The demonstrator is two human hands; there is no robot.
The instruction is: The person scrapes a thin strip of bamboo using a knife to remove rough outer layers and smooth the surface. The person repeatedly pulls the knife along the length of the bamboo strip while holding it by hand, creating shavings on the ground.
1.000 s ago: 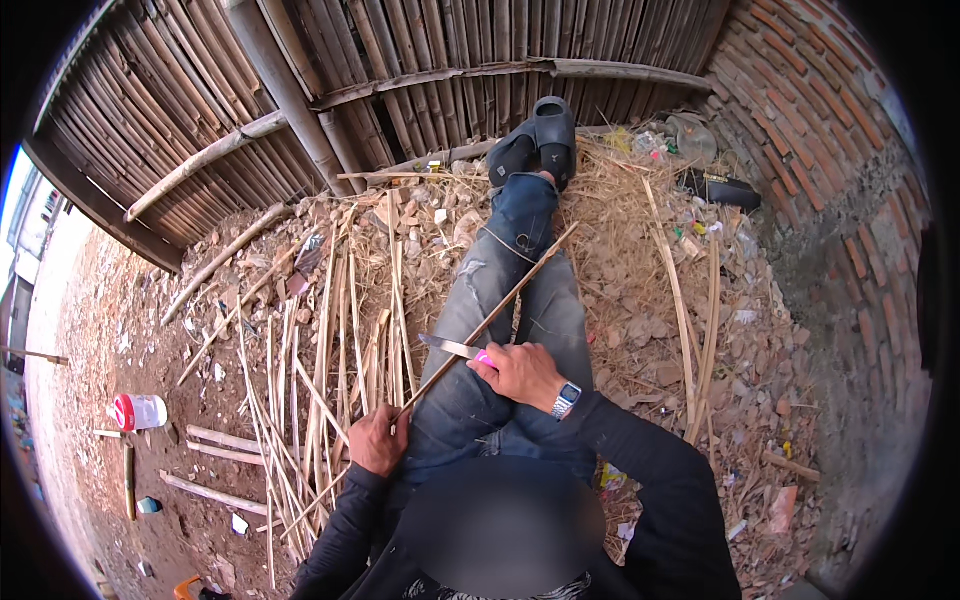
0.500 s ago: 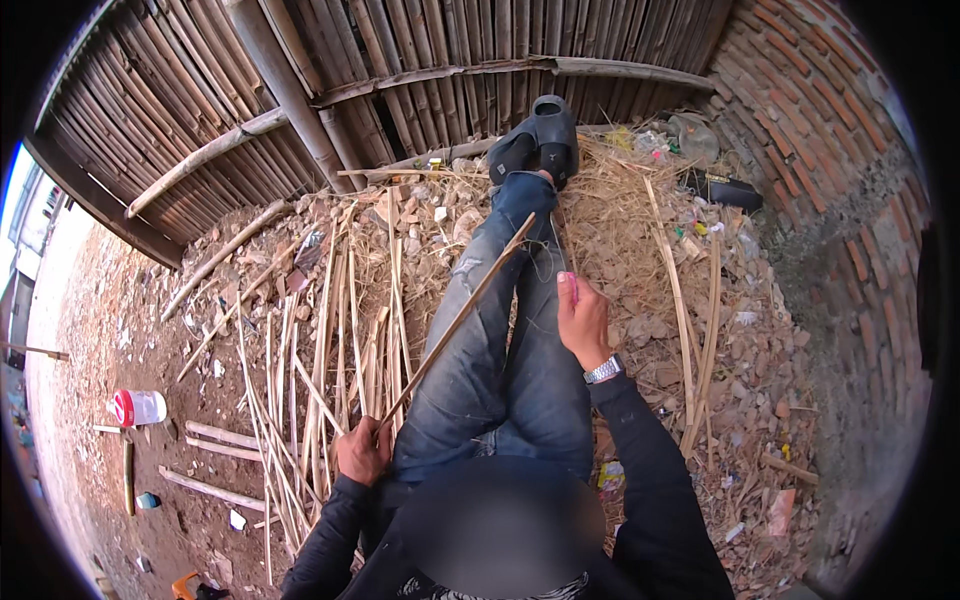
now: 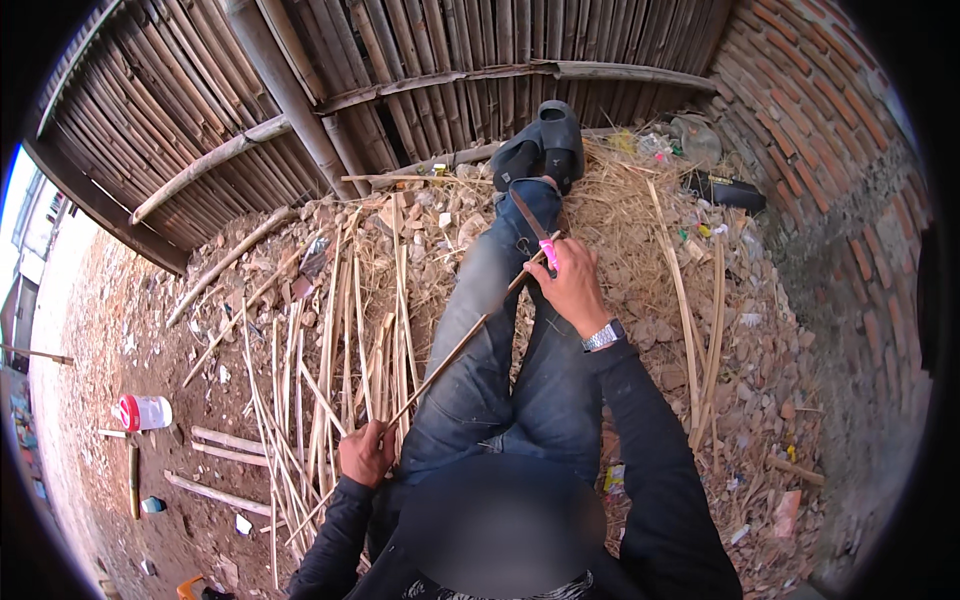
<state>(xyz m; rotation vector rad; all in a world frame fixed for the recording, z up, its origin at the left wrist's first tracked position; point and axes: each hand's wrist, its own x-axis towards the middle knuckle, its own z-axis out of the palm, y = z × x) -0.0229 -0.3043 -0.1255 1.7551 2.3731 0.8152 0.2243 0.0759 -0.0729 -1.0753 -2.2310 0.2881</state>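
My left hand (image 3: 368,453) is closed around the near end of a long thin bamboo strip (image 3: 450,358), beside my left thigh. The strip slants up and right across my jeans (image 3: 545,370). At its far end is my right hand (image 3: 572,285), closed on the pink handle of a knife (image 3: 526,215). The blade points up and left above my shin, and the handle lies close against the strip. Whether the right fingers also grip the strip, I cannot tell.
Many split bamboo strips (image 3: 357,340) lie left of my legs, and a few longer ones (image 3: 678,290) to the right. Further left stands a white tub with a red lid (image 3: 150,412). A bamboo wall (image 3: 440,110) rises ahead, a brick wall (image 3: 840,130) at right.
My right hand has moved up and left onto the strip's far end. The knife blade now shows clearly, pointing up-left. The strip's far end has swung slightly lower and right.
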